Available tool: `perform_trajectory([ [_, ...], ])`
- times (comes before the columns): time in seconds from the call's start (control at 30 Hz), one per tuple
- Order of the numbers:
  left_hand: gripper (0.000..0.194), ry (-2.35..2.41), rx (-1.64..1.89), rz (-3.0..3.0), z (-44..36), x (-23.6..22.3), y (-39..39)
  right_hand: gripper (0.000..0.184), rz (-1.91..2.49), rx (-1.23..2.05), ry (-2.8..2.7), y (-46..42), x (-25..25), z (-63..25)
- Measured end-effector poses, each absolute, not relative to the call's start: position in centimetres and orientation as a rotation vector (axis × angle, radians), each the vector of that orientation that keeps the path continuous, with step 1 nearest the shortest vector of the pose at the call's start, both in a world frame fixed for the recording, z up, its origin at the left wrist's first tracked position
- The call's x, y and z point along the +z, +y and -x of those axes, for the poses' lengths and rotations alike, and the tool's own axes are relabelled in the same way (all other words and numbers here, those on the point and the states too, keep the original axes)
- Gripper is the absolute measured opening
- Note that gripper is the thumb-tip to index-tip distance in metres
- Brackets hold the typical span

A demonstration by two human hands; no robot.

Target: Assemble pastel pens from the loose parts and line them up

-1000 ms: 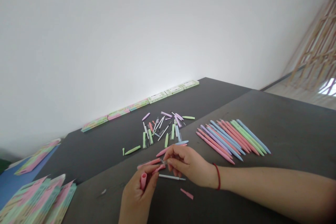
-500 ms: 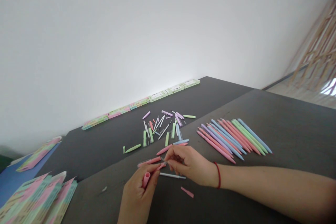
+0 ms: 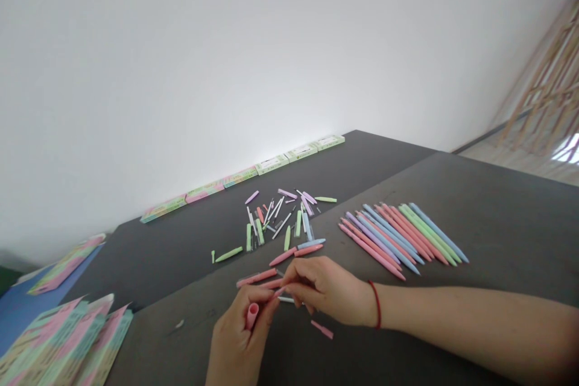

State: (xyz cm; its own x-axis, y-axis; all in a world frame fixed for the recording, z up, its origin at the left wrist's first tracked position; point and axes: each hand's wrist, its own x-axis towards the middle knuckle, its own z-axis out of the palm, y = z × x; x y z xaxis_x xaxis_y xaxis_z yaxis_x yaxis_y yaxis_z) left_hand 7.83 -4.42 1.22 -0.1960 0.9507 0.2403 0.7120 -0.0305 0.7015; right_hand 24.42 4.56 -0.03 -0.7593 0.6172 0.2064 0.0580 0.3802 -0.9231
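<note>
Apparently for steadiness, the right hand [image 3: 323,289] pinches a small pink piece [image 3: 277,293] together with the left hand [image 3: 242,329], whose closed grip also tucks a pink tube [image 3: 251,317] beside the thumb.

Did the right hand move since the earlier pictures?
Yes, slightly: the right hand has come down the view, nearer the short pink piece, and covers more of the white rod.

A pink tube [image 3: 251,317] is held in the left hand [image 3: 237,333], open end upturned; a small pink piece [image 3: 277,292] is pinched between it and the right hand [image 3: 329,293].
</note>
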Motion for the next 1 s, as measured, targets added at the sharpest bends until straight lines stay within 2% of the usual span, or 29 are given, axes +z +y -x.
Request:
perform_trajectory([
  [0.4,0.013,1.915,1.025,-1.948,-7.78,1.13,-4.62,0.017,0.650,1.372,-2.207,4.56,0.34,-24.51],
  [0.7,0.006,1.768,1.101,-2.236,-7.04,0.29,-4.73,0.016,0.605,1.364,-2.203,4.55,0.10,-24.53],
  [1.0,0.008,1.743,1.217,-2.243,-7.78,1.26,-4.89,0.019,0.543,1.348,-2.198,4.33,0.37,-24.73],
])
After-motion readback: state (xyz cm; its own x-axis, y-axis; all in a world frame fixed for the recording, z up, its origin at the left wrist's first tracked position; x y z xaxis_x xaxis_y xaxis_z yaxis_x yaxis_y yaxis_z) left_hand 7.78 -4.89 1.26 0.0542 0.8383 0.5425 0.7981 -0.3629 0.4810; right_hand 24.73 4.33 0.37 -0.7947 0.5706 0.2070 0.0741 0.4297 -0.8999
